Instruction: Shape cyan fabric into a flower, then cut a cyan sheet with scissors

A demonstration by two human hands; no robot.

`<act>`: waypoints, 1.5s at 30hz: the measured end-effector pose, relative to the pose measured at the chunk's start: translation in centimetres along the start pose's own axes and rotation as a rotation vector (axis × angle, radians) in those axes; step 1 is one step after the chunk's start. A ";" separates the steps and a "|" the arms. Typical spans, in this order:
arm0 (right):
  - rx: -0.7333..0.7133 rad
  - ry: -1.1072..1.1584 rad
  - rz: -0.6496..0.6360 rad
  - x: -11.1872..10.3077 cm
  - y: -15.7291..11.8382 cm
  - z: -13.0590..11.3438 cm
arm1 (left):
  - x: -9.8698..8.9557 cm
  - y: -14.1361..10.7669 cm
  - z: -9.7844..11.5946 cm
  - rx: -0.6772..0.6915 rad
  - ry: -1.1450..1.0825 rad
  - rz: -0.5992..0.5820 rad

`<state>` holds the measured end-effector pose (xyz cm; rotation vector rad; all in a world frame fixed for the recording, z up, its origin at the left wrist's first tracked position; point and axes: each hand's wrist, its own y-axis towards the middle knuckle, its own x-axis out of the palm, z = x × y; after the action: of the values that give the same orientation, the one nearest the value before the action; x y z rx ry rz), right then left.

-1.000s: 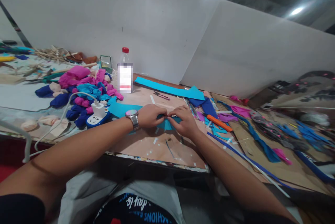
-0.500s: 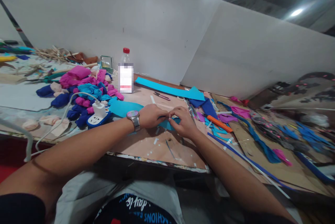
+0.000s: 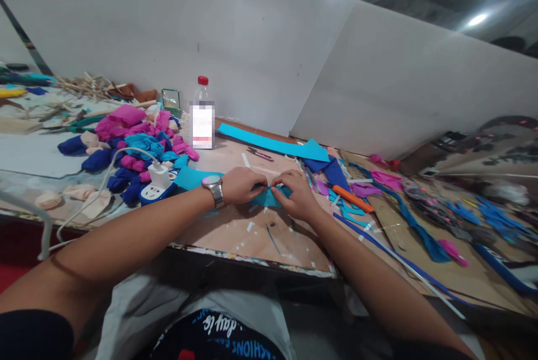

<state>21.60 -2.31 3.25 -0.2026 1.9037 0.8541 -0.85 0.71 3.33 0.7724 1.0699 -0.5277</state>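
A light-blue strip [image 3: 195, 178] runs from beside the power strip to beneath my hands. My left hand [image 3: 244, 185], with a watch [image 3: 213, 187] on its wrist, pinches the strip's edge between thumb and fingers. Close beside it, my right hand [image 3: 294, 193] also pinches the blue material, its fingertips almost touching those of the left. Part of the strip shows below the fingertips; the rest is hidden behind the left hand.
Behind my hands lie another blue strip [image 3: 273, 144] and small snips [image 3: 260, 155]. A red-capped bottle [image 3: 202, 124] stands near the wall. Left are fabric bundles [image 3: 145, 147] and a power strip [image 3: 155, 189]; right is an orange-handled cutter [image 3: 352, 198].
The blue material under my fingertips has shifted and shows more below them. The strip's left part has drawn lower and flatter. My fingertips have moved slightly, still pinching.
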 end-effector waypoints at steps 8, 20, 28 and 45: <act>0.007 -0.028 0.045 0.1 0.1 0.2 | -0.1 0.1 -0.3 -0.070 0.012 -0.009; -0.060 0.030 0.021 0.3 0.2 0.2 | -0.3 0.0 -0.4 -0.010 -0.099 -0.028; -0.064 0.003 0.004 0.0 0.2 0.2 | -0.5 0.2 -0.4 0.011 -0.224 -0.065; -0.099 0.032 -0.039 0.0 0.0 -0.1 | -0.1 0.4 -0.9 -0.021 -0.302 -0.184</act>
<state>21.57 -2.33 3.30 -0.3140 1.8827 0.9241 -1.10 1.68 3.31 0.5566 0.8672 -0.7634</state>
